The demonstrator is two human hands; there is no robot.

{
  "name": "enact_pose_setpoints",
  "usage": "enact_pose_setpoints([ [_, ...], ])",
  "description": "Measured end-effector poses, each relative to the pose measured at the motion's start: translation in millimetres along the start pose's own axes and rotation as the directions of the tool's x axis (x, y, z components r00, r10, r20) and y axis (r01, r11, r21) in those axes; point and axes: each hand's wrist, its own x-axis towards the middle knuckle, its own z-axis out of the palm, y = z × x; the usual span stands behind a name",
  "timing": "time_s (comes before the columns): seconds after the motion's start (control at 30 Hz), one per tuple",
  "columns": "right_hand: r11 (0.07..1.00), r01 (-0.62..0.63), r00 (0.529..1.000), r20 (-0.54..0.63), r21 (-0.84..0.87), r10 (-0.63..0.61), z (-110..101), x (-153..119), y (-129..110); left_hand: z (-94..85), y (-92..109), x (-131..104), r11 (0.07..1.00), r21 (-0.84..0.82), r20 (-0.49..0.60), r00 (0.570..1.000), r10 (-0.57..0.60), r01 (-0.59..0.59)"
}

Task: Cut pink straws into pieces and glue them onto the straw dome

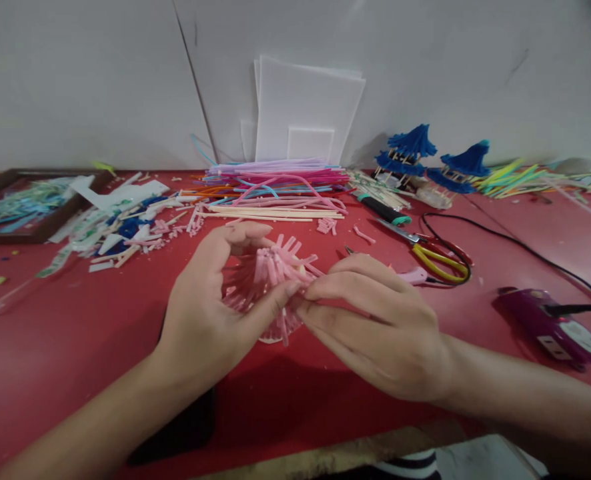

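One pink piece (273, 268) (fringed), left grip (208, 303) cupping it, right grip (380, 320) pinching its side

Scissors (418, 248) right of held piece (270, 268)

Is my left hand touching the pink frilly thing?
Touching. The head view shows your left hand cupped around the fringed pink piece, with the thumb lying right across its front strips.
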Motion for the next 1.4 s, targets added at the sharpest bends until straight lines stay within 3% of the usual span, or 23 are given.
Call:
enact_pose_setpoints([
  [0.5,1.000,0.003,0.999,0.036,-0.025,-0.002,0,1,2,-0.3,2,1,1.000,-0.001,0.013,1.000,0.018,-0.018],
  [0.73,0.990,0.139,0.990,0.023,0.020,-0.140,-2,1,11,-2.2,5,2,0.998,0.070,0.040,0.999,0.002,-0.005],
  [0.97,0.987,0.150,0.989,0.000,0.054,-0.151,4,0,18,-3.0,9,5,0.986,0.160,0.019,0.999,0.051,-0.053],
  [1.17,0.982,0.178,0.983,0.032,0.064,-0.181,0,1,17,-3.8,6,4,0.998,0.040,0.028,0.998,-0.057,0.056],
  [1.27,0.993,0.105,0.994,0.024,0.049,-0.106,-12,1,24,-7.3,1,7,0.991,-0.076,0.048,0.993,-0.104,0.108],
  [1.4,0.967,-0.172,0.980,0.067,-0.188,0.187,-31,-19,55,-16.1,-6,17,0.972,-0.233,0.122,0.993,-0.001,0.030],
])
